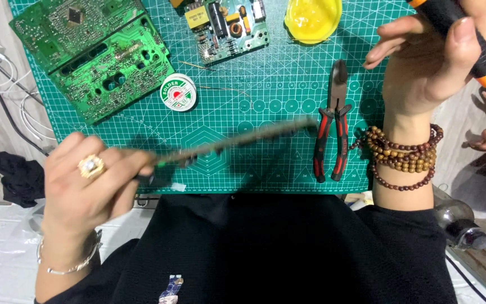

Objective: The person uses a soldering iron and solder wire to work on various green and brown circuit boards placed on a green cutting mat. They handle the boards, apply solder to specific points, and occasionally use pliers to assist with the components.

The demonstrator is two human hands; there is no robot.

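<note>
The left hand (88, 188) was closed around one end of a thin board (237, 141), seen edge-on and blurred, which reached out from the fist to the right, above the green mat (277, 84). The right hand (431, 62) was raised, its thumb and curled fingers gripping a black-and-orange tool handle (471, 42), with the index finger stretched loosely leftward. Just below and left of the right wrist lay red-handled cutters (333, 132) on the mat, beside the wooden bead bracelets (403, 155) on that wrist. Beyond the left hand sat a solder spool (178, 92) and two large green circuit boards (94, 53). Farther off, between the hands, were a smaller populated board (226, 25) and a yellow bowl (312, 19).
</note>
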